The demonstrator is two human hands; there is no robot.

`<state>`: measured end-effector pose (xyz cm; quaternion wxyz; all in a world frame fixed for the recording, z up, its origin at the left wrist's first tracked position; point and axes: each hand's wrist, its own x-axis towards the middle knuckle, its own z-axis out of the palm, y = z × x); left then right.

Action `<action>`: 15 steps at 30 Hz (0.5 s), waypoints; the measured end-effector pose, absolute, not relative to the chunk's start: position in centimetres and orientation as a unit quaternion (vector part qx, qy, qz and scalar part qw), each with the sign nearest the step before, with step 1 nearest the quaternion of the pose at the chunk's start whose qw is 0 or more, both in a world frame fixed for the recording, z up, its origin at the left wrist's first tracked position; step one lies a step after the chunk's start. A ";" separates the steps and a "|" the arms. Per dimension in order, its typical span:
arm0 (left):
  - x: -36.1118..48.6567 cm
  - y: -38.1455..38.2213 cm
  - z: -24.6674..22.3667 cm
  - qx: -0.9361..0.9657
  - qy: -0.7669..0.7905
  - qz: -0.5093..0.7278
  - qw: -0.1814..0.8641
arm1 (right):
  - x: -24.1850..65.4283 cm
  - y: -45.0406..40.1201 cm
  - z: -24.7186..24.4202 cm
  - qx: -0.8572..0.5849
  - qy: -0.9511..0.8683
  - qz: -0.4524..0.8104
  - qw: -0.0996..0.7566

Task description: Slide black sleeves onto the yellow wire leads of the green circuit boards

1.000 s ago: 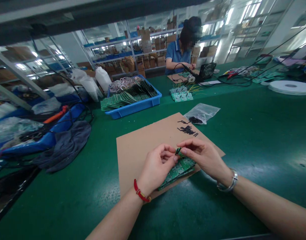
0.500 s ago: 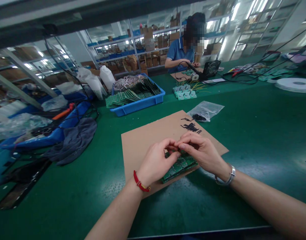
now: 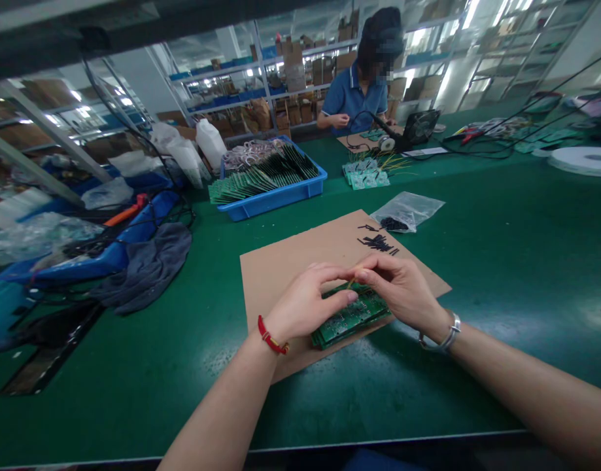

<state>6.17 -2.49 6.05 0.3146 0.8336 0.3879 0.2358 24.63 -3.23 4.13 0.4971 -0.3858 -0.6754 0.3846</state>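
Note:
A small stack of green circuit boards (image 3: 352, 315) lies on a sheet of brown cardboard (image 3: 280, 275). Over the boards' left part is my left hand (image 3: 312, 297), its thumb and forefinger apart, the fingertips close to those of the other hand. My right hand (image 3: 398, 284) is closed in a pinch above the boards. A thin yellow wire (image 3: 350, 284) shows at its fingertips, partly hidden by the fingers. Short black tube pieces (image 3: 377, 243) lie loose on the cardboard beyond the right hand.
A clear plastic bag (image 3: 411, 210) with black pieces touches the cardboard's far corner. A blue tray (image 3: 275, 199) holds many upright boards. Boards with yellow wires (image 3: 366, 173) lie farther back. Across the table sits a co-worker (image 3: 354, 98). At left are a dark cloth (image 3: 150, 265) and a blue bin (image 3: 101, 255).
My left thumb and forefinger have spread apart, and the yellow wire between the hands now shows. My right hand stays pinched. The co-worker's hand has lifted and moved left. The view has shifted slightly.

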 end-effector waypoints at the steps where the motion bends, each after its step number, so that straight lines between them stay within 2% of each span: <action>1: 6.3 -2.5 6.0 0.833 0.385 0.237 0.320 | 24.6 -3.2 4.2 -0.385 -0.675 0.389 0.495; 7: 6.2 -2.0 5.4 0.832 0.377 0.199 0.356 | 24.4 -2.8 4.5 -0.404 -0.681 0.381 0.478; 13: 4.8 -1.4 6.2 0.803 0.334 0.164 0.464 | 28.2 0.7 5.9 -0.446 -0.646 0.318 0.532; 15: 4.3 -1.3 6.7 0.793 0.347 0.163 0.475 | 30.4 2.6 5.6 -0.485 -0.692 0.261 0.467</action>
